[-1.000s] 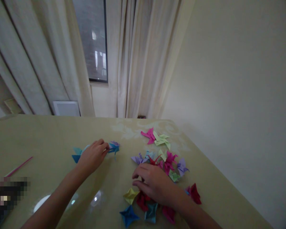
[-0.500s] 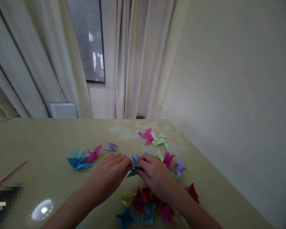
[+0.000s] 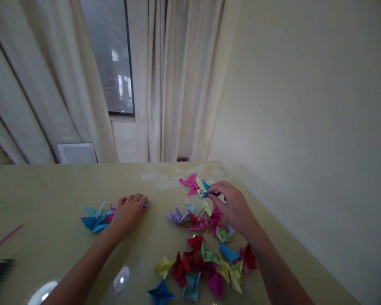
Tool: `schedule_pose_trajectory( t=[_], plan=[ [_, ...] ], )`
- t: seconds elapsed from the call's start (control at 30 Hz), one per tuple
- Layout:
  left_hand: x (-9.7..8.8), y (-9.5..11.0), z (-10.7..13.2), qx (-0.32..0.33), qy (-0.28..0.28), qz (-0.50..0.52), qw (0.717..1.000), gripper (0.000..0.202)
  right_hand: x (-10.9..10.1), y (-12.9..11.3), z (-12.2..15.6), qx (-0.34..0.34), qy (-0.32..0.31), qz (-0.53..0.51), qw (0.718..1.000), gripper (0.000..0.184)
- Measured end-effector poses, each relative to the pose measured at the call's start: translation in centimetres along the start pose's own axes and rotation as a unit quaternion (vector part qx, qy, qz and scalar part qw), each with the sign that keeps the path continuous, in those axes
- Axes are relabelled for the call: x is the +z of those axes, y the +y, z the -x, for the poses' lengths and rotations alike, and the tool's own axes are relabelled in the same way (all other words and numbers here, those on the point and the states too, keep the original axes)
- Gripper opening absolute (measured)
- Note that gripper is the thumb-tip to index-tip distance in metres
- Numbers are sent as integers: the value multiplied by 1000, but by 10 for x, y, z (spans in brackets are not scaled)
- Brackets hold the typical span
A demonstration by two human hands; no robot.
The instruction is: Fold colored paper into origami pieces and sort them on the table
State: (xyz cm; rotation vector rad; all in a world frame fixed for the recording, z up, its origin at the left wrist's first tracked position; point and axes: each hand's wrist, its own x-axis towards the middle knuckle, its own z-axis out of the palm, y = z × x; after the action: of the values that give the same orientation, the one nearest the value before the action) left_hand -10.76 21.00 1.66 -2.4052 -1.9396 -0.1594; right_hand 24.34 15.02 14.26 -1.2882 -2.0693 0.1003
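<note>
My right hand [image 3: 233,205] pinches a blue origami piece [image 3: 205,185] with pointed flaps, holding it over the light green paper pinwheel [image 3: 200,184]. Beside that lies a pink paper pinwheel [image 3: 190,182]. My left hand [image 3: 128,215] is at the left-centre of the table, its fingers closed down over a purple origami crane [image 3: 146,204], of which only an edge shows. Just left of that hand sit a blue paper crane [image 3: 93,223] and a pale teal one [image 3: 100,211]. A magenta crane is mostly hidden behind the hand.
Several folded cranes, among them a purple one [image 3: 177,217] and a red one [image 3: 195,220], lie mid-table. Nearer me spreads a pile of star-shaped paper pieces, including a blue star [image 3: 161,293] and a yellow one [image 3: 164,267]. A pink stick [image 3: 8,238] lies far left.
My hands have parted. The right has carried the blue origami piece away and to the right, over the pinwheels. The left has let go of it and moved left onto the purple crane.
</note>
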Motion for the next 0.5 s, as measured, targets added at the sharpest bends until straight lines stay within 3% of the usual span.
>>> schedule_pose_trajectory(
  t=[0.13, 0.33, 0.5],
  plan=[
    [-9, 2, 2, 21, -54, 24, 998, 26, 8, 13, -2, 53, -49, 34, 997, 13],
    [-28, 11, 4, 67, -46, 75, 994, 20, 28, 37, 1, 99, -133, 112, 980, 13],
    [-30, 9, 5, 88, -112, 75, 987, 21, 31, 40, 5, 117, -187, 143, 965, 11]
  ],
)
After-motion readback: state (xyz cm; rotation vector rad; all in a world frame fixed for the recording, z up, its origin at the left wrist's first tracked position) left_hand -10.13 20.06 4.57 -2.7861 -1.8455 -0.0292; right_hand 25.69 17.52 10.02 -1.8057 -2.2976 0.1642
